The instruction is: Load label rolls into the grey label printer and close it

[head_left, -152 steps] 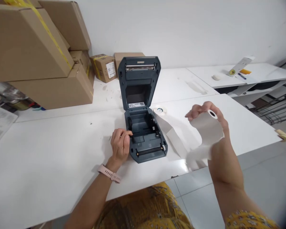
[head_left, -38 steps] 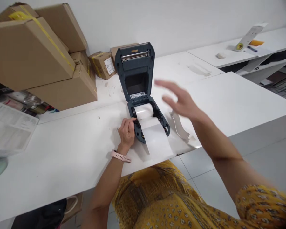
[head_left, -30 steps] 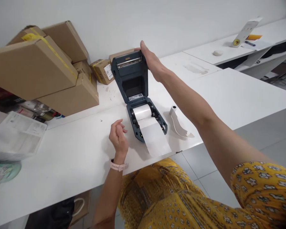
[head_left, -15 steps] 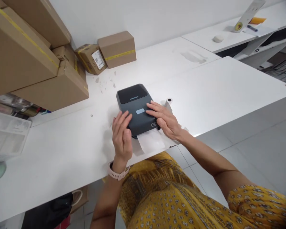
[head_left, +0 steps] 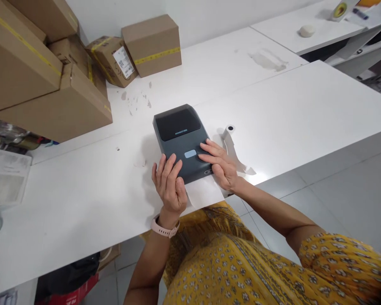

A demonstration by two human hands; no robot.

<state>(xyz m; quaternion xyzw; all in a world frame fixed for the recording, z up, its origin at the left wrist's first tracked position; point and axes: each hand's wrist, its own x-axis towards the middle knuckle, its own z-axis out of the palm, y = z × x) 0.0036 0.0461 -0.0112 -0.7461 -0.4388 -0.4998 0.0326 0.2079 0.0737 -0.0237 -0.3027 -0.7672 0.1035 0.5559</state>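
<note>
A dark grey label printer with a black window and a pale blue button stands near the table's front edge. White paper comes out below its front. My left hand, with a pink band at the wrist, grips the printer's front left corner, fingers bent over the top and thumb at the front. On the other side my right hand holds the front right corner, fingers across the top beside the button and thumb low. The printer's underside is hidden.
A small white paper roll with a loose, torn strip stands right of the printer. Cardboard boxes are at the back left, some stacked. A clear plastic box sits at the far left. A white round object lies far right.
The view has shifted closer and lower. My left hand's fingers reach further onto the printer's top. More of the loose strip by the paper roll shows; my right hand stays at the printer's right side.
</note>
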